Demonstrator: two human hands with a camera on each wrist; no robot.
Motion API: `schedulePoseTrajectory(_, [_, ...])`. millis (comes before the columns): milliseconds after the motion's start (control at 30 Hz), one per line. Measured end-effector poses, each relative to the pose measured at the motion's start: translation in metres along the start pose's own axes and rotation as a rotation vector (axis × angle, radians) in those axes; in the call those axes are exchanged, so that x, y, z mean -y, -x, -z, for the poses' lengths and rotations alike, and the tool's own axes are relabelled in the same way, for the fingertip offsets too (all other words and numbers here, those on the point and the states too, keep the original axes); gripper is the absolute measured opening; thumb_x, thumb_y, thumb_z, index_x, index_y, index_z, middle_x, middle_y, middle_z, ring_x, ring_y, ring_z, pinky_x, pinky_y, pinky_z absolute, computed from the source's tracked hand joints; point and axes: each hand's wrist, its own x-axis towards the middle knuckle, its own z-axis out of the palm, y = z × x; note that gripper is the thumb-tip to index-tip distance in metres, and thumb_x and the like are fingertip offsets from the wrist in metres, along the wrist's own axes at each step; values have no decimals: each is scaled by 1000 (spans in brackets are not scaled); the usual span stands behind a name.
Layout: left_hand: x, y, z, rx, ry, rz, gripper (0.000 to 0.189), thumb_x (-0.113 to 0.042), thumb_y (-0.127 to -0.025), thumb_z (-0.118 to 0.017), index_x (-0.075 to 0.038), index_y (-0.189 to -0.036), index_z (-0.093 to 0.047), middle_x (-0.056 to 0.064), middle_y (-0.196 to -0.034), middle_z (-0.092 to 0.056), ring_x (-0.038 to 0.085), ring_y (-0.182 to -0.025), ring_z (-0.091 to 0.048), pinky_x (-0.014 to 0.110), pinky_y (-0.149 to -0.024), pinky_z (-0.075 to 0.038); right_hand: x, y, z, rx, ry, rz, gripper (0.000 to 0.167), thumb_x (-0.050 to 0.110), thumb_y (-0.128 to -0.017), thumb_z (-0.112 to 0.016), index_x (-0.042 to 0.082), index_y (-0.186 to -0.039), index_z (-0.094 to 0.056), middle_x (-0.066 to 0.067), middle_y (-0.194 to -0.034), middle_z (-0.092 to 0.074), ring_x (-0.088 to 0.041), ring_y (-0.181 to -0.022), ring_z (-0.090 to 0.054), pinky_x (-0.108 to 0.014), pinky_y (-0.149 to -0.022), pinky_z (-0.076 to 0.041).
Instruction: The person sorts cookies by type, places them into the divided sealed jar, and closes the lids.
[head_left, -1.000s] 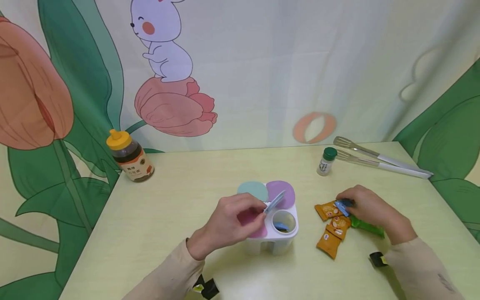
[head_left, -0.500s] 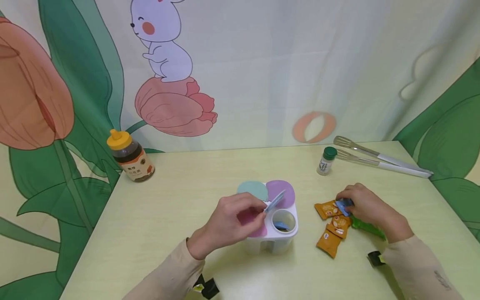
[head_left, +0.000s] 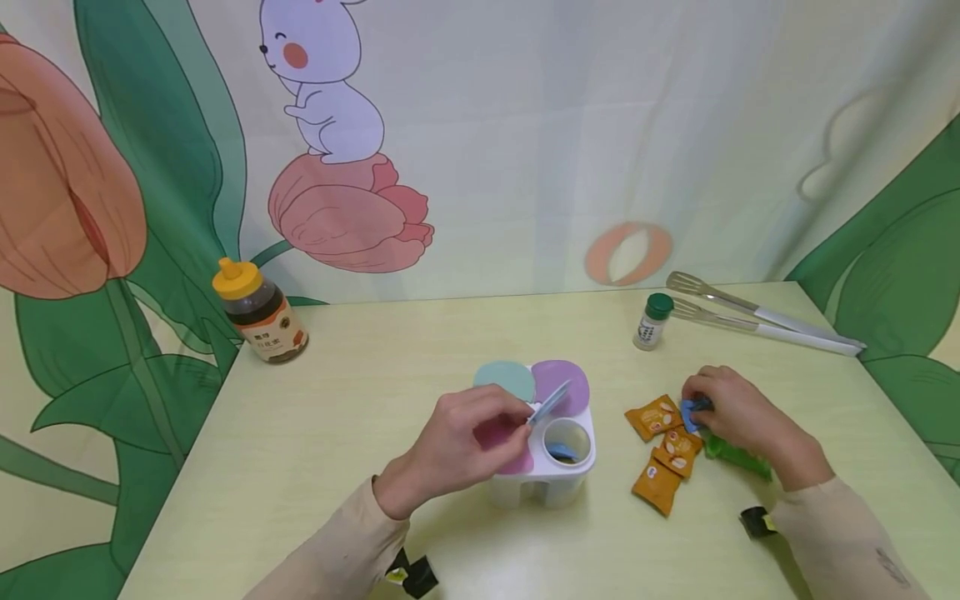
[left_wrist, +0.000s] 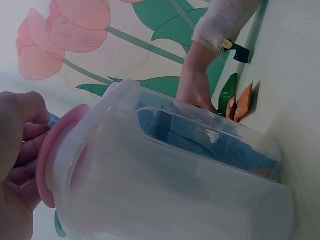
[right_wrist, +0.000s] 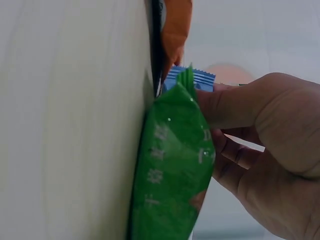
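My left hand pinches a thin light-blue lid over a white container with several round compartments. Three compartments carry lids: a teal lid, a purple lid and a pink lid. The front-right one is uncovered, with blue packets visible through its clear wall. To the right, my right hand pinches a small blue snack packet, partly hidden by the fingers. Beside it lie orange snack packets and a green snack packet.
A honey bottle with a yellow cap stands at the back left. At the back right are a green-capped shaker and metal tongs. A printed curtain hangs behind the table.
My right hand has shifted slightly right with the blue packet, drawing it off the upper orange packet. The left hand and lid stay in place.
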Motion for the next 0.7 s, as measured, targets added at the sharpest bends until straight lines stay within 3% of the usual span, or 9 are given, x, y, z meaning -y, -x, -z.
schedulePoseTrajectory(233, [0,-1,1,-3,-3,1,13,-1,-80,-70,-5,-92,-71,2,-85,-70,8,-77,-65,16,-73,-55,-1,5,5,-23,-23,-33,16,3,-79,-77,14,-85,-66,-3,-92,-62,-24,-87,-55,-48,-79,-52])
schedulePoseTrajectory(467, [0,-1,1,-1,1,0,13,-1,-80,-70,-5,-92,-70,2,-85,-70,8,-77,-65,16,-73,-55,-5,8,12,-75,-23,-6,22,8,-75,-82,19,-79,-64,2,-87,-64,-19,-81,-56,-41,-72,-51])
schedulePoseTrajectory(700, [0,0,1,1,7,10,13,-1,-80,-70,-5,-93,-70,3,-85,-70,8,-77,-65,15,-73,-55,-7,11,16,-87,-76,-97,16,12,-77,-81,20,-80,-68,4,-83,-66,-14,-73,-54,-32,-66,-48])
